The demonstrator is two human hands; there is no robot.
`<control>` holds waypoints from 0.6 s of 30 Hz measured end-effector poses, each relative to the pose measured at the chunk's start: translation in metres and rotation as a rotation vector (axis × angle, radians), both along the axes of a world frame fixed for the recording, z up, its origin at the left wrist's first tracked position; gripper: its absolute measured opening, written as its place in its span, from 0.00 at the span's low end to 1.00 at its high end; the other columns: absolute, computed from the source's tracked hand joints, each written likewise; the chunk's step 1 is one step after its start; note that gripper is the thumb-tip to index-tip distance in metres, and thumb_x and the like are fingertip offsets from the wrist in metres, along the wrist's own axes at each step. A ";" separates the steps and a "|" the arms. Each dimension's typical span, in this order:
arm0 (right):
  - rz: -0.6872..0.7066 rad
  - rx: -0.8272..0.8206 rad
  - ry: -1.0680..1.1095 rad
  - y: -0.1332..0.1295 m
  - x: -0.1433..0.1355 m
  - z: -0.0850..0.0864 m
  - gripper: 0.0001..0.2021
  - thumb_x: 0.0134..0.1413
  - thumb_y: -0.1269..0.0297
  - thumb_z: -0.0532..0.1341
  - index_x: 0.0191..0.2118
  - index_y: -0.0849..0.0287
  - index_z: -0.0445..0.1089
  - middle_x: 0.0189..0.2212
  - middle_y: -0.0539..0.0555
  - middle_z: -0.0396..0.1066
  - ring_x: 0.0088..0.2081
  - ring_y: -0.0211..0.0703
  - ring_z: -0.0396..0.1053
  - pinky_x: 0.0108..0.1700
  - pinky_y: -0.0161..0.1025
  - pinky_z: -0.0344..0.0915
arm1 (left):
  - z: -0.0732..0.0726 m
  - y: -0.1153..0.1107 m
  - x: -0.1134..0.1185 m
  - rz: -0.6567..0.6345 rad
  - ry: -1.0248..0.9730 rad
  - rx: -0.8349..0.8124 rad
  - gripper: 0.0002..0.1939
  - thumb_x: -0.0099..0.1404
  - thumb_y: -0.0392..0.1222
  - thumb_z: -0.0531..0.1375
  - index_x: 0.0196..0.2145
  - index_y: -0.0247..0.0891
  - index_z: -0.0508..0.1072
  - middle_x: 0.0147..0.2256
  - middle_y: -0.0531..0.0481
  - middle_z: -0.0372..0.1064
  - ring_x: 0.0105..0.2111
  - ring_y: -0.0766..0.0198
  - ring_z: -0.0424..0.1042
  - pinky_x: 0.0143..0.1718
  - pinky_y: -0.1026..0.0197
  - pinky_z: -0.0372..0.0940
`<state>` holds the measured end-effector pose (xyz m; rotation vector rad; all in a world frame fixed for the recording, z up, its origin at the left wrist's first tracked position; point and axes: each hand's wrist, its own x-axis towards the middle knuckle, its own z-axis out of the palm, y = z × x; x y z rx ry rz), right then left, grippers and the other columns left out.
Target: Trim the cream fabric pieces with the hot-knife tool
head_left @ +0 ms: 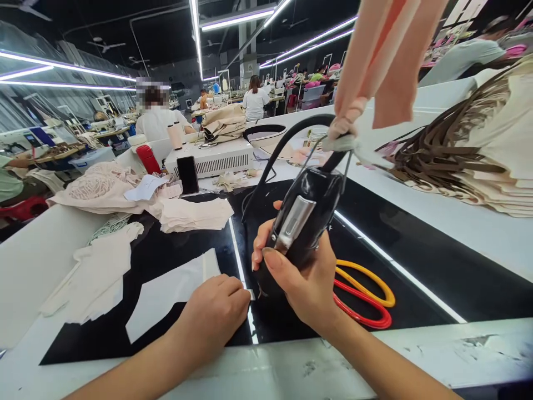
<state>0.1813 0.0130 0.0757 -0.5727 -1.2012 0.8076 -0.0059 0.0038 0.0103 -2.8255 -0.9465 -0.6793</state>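
My right hand (302,278) is wrapped round a black corded hand tool (310,205) with a silver lever on its side. The tool's lower end points down near my left fingers. A pink fabric strip (356,105) is knotted about its cable end and runs up out of view. My left hand (220,308) rests on the black work surface, fingers curled at the right edge of a white cut fabric piece (166,291). Its fingertips are mostly hidden. Red-and-yellow-handled scissors (375,303) lie right of my right hand, their blades hidden.
Pale fabric pieces (195,215) and a heap of cloth (100,189) lie to the left. A phone (188,175) leans against a white vented box (220,158). Brown-edged fabric stacks (491,150) stand at the right. Other people sit farther back.
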 end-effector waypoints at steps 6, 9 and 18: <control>-0.034 0.008 -0.013 0.000 -0.007 -0.003 0.15 0.61 0.60 0.74 0.43 0.49 0.66 0.31 0.43 0.72 0.25 0.38 0.71 0.27 0.38 0.74 | 0.003 0.009 -0.002 0.024 -0.068 -0.174 0.10 0.74 0.28 0.63 0.37 0.40 0.78 0.37 0.52 0.81 0.36 0.60 0.81 0.38 0.61 0.73; -0.030 -0.009 -0.008 0.002 -0.009 -0.003 0.15 0.61 0.60 0.73 0.43 0.49 0.65 0.30 0.42 0.71 0.24 0.37 0.71 0.27 0.38 0.74 | 0.003 0.011 -0.003 0.025 -0.071 -0.184 0.10 0.72 0.26 0.63 0.37 0.40 0.79 0.38 0.51 0.82 0.36 0.60 0.81 0.38 0.61 0.74; -0.079 -0.017 -0.016 0.007 -0.010 -0.005 0.14 0.60 0.59 0.73 0.44 0.49 0.68 0.32 0.44 0.74 0.27 0.39 0.72 0.31 0.40 0.75 | 0.003 0.012 -0.002 0.024 -0.054 -0.175 0.10 0.72 0.27 0.64 0.36 0.40 0.79 0.38 0.51 0.81 0.36 0.59 0.80 0.37 0.60 0.74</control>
